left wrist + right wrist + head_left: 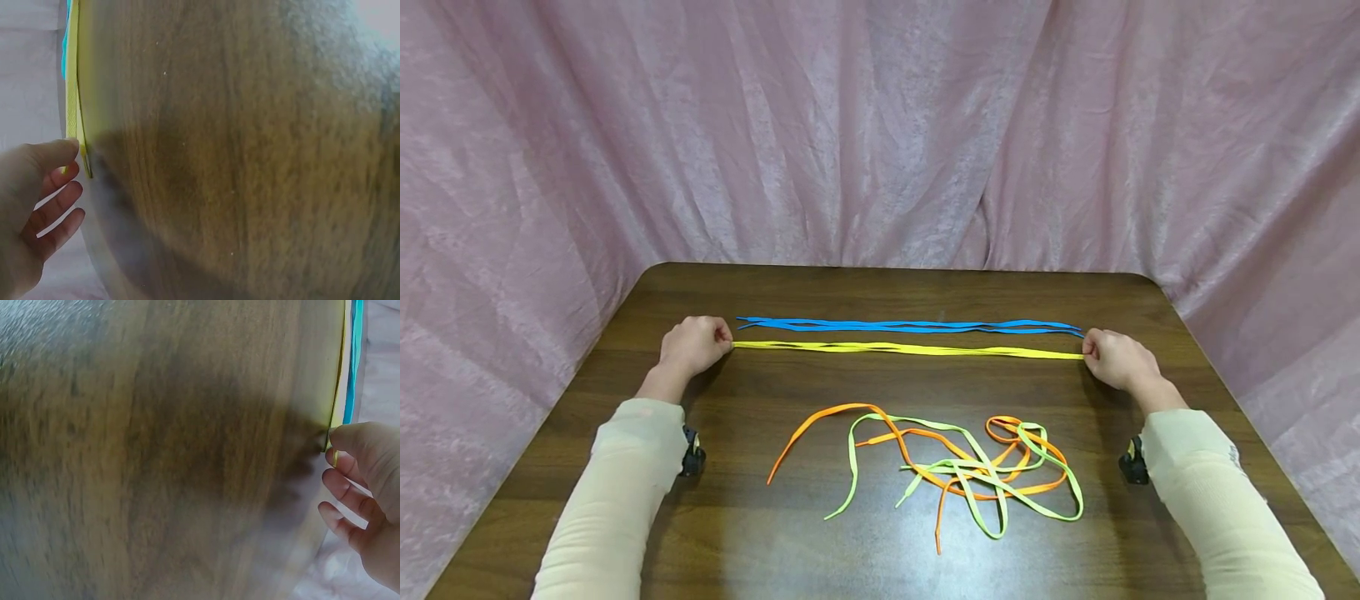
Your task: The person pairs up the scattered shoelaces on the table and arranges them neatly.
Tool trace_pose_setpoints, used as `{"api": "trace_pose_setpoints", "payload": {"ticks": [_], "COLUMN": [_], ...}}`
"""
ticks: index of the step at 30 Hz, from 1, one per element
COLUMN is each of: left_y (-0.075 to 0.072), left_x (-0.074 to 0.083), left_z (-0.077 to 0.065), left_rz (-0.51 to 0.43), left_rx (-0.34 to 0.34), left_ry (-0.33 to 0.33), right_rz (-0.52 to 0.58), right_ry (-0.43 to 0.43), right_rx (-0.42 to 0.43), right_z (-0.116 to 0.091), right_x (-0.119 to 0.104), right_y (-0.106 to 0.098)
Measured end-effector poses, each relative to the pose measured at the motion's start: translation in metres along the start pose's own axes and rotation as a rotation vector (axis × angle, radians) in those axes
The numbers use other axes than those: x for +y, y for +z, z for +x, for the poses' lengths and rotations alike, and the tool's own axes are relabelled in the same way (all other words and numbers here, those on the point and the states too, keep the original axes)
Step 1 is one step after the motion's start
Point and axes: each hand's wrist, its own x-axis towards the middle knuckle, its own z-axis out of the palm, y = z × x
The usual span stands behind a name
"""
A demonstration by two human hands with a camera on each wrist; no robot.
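Observation:
A yellow shoelace (pixel 910 349), doubled into long strands, stretches nearly straight from hand to hand in the head view. My left hand (pixel 696 343) pinches its left end between thumb and index finger; the left wrist view shows the tip of the yellow lace (pixel 72 106) poking out below the thumb. At the other end my right hand (pixel 1120 360) pinches the strands the same way, with short tips showing past the fingers in the right wrist view. Just behind lies a blue shoelace (pixel 917 326), also laid out lengthwise, its right end close to my right hand.
Nearer the front of the brown wooden table (pixel 730 517), an orange shoelace (pixel 827 410) and a light green shoelace (pixel 852 458) lie loosely tangled together. Pink curtains (pixel 880 125) hang behind the table and at both sides.

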Motion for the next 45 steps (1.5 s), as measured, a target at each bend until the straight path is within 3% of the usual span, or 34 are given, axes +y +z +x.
{"api": "trace_pose_setpoints", "payload": {"ticks": [29, 45], "left_y": [0.005, -0.009], "left_x": [0.001, 0.005], "left_z": [-0.002, -0.015], "left_rz": [-0.023, -0.009], "left_rx": [-0.029, -0.025], "left_ry": [-0.023, 0.044], "right_rz": [-0.025, -0.009], "right_ry": [-0.008, -0.008], "right_rx": [0.045, 0.045], "right_z": [0.002, -0.005], "right_x": [-0.002, -0.009], "right_y": [0.005, 0.001]}}
